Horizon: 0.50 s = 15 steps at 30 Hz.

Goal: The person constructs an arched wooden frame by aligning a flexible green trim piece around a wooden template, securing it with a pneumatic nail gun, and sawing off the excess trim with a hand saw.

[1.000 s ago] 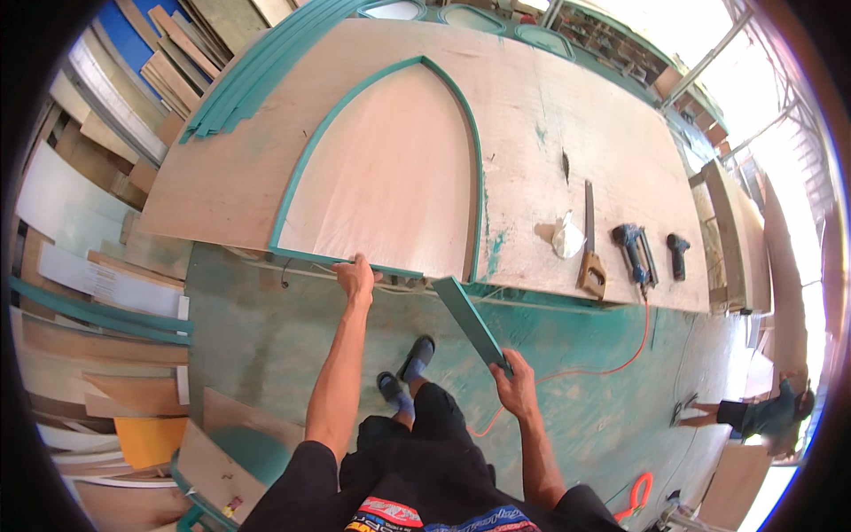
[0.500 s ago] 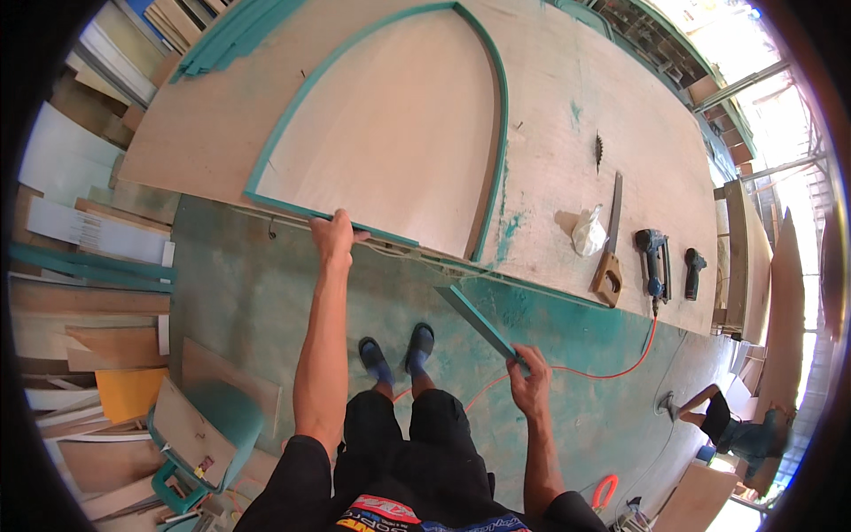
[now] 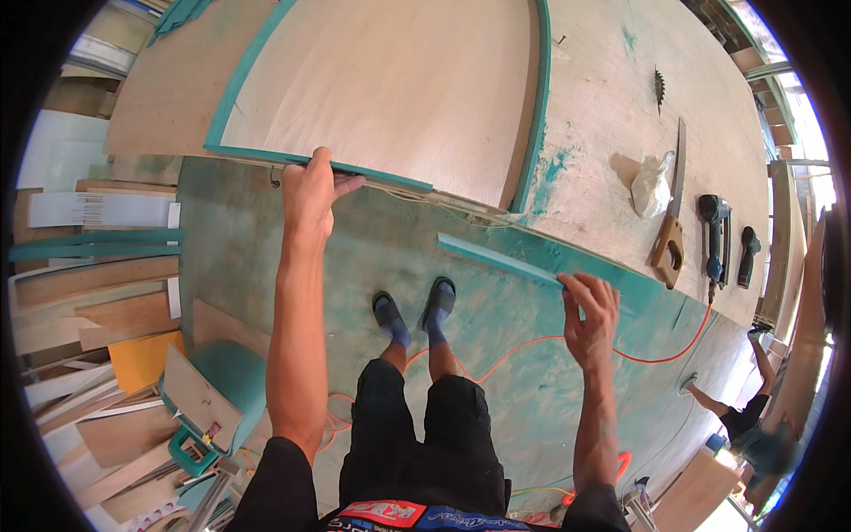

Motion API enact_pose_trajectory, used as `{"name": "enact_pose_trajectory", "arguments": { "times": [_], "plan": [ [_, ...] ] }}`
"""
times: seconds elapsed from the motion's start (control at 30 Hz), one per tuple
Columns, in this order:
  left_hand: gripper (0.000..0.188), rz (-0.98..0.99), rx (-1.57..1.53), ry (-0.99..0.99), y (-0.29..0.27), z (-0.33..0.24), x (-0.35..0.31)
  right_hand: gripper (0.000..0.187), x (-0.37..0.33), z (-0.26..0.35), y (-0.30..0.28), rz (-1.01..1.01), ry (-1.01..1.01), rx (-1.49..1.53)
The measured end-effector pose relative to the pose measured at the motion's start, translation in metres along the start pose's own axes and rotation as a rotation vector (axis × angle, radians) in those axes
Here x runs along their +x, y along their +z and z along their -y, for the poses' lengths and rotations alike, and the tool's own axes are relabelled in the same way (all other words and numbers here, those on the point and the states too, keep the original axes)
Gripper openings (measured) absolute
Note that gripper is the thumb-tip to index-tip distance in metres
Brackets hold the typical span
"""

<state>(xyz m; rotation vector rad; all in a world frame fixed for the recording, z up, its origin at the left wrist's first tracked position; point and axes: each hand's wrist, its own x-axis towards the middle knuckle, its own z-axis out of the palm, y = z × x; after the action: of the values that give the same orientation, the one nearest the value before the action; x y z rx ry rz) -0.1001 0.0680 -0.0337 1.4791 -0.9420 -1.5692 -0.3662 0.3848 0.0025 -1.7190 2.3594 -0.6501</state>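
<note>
A pointed-arch panel [image 3: 390, 89] edged with teal strips lies on the large plywood table. My left hand [image 3: 310, 191] is closed on the teal bottom strip [image 3: 390, 179] at the table's near edge, its thumb on top and other fingers lower, partly hidden. That strip ends short of the panel's right corner, where bare edge shows. Out over the floor, my right hand [image 3: 591, 319] pinches a loose teal strip [image 3: 496, 257] near its right end. This strip points left, apart from the panel, and its right end is blurred.
On the table's right lie a handsaw [image 3: 672, 222], a crumpled plastic bag [image 3: 652, 186], a saw blade piece [image 3: 659, 89], a nail gun [image 3: 714, 235] and a dark hand tool [image 3: 750, 257]. A red hose [image 3: 656, 359] crosses the floor. Another person [image 3: 753, 421] is at far right.
My right hand has moved right and up with the loose strip, which now lies flatter across the view. My left hand stays on the bottom strip. The view has shifted, so the table appears higher.
</note>
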Motion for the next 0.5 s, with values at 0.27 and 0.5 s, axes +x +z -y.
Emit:
{"name": "enact_pose_trajectory", "arguments": {
  "times": [0.27,0.5],
  "plan": [
    [0.028,0.030,-0.038,-0.022,-0.005,0.002,-0.001,0.028,0.026,-0.007,-0.005,-0.040,-0.011,-0.039],
    [0.047,-0.090,0.327,-0.025,-0.017,0.009,-0.028,0.027,0.048,-0.005,0.005,-0.010,-0.039,-0.041]
  ]
}}
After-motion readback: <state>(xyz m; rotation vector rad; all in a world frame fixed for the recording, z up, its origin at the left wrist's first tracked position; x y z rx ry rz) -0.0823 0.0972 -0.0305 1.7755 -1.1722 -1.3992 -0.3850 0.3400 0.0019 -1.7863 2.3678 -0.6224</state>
